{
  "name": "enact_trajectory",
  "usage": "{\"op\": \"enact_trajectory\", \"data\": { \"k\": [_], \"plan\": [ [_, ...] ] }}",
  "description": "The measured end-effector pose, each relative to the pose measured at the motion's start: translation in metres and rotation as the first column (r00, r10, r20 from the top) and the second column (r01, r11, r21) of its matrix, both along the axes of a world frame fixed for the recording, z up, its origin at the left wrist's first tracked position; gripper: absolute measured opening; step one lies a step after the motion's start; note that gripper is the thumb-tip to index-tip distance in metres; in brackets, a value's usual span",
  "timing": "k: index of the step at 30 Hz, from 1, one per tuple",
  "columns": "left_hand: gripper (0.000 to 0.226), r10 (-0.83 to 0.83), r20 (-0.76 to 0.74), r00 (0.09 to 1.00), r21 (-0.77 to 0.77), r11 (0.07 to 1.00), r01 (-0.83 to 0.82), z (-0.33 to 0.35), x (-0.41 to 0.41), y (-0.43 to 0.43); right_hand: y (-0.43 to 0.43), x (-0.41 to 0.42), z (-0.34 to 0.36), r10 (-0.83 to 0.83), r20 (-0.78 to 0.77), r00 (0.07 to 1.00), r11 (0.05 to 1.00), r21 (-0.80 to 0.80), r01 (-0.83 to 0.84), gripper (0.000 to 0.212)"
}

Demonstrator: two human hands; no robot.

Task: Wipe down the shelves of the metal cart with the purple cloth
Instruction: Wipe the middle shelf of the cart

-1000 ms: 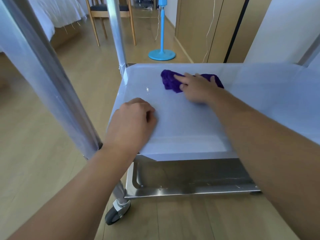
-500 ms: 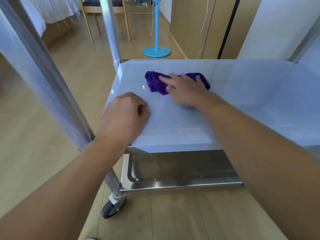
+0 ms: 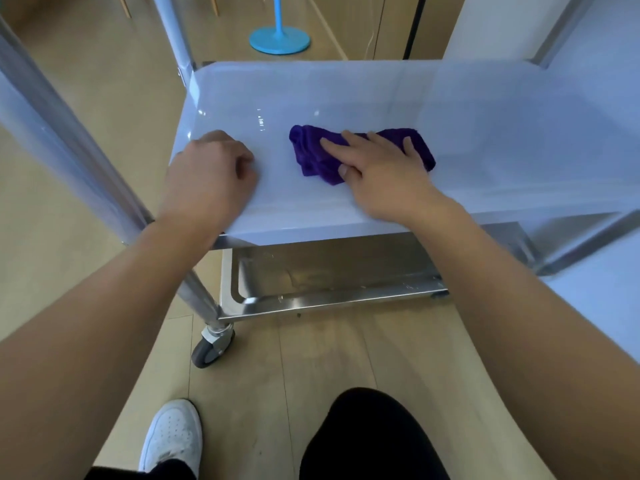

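Pressing crumpled purple cloth flat-palmed under right hand, now swept nearer the front edge of the pale metal cart shelf; curled left hand bracing alongside; wiping progressing.

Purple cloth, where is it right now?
In the head view the purple cloth lies bunched on the cart's middle shelf, pressed flat under the right hand, right of the left hand.

view: single head-worn wide-angle camera, no second view to overlap
facing: forward and steeply down
near field: metal cart's middle shelf close, filling the upper frame
lower edge: own shoe and dark knee on wood floor
far: blue stand base at top edge
distortion: cart posts bow outward
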State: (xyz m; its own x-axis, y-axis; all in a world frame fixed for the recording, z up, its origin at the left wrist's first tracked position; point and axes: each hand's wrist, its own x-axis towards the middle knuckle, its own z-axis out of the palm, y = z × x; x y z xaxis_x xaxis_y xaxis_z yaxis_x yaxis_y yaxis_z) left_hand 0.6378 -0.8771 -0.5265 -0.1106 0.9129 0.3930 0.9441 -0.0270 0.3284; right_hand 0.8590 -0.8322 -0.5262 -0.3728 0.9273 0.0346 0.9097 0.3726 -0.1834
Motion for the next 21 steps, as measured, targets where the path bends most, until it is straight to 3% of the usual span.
{"op": "enact_trajectory", "data": {
  "k": [6, 9, 11, 13, 15, 18, 21],
  "plan": [
    [0.027, -0.007, -0.071, 0.997, -0.053, 0.999, 0.003, 0.003, 0.001, 0.0, -0.035, 0.003, 0.008, 0.015, -0.019, 1.0, 1.0, -0.001, -0.015, 0.045],
    [0.03, -0.047, -0.151, 0.987, -0.086, 0.996, 0.034, 0.006, 0.006, 0.003, -0.031, 0.006, 0.023, -0.001, -0.159, 0.987, 1.0, -0.003, 0.0, 0.046],
    [0.032, -0.075, -0.074, 0.994, -0.043, 0.996, 0.072, 0.014, 0.019, 0.006, -0.024, 0.012, 0.028, -0.051, -0.215, 0.975, 0.996, 0.065, 0.066, 0.047],
    [0.035, -0.113, 0.021, 0.993, -0.012, 0.994, 0.113, 0.022, 0.038, 0.008, -0.018, 0.017, 0.026, -0.107, -0.097, 0.99, 0.99, 0.079, 0.115, 0.051],
    [0.049, -0.121, 0.025, 0.992, -0.126, 0.984, 0.123, 0.026, 0.057, 0.012, -0.017, 0.02, 0.02, -0.14, 0.025, 0.99, 0.99, 0.007, 0.14, 0.059],
    [0.058, -0.132, -0.059, 0.989, -0.297, 0.949, 0.109, 0.023, 0.073, 0.016, -0.018, 0.023, 0.016, -0.12, 0.016, 0.993, 0.992, 0.027, 0.119, 0.063],
    [0.044, -0.151, 0.065, 0.986, -0.251, 0.954, 0.162, 0.021, 0.077, 0.016, -0.023, 0.022, 0.015, -0.122, 0.019, 0.992, 0.989, 0.084, 0.12, 0.077]
  ]
}}
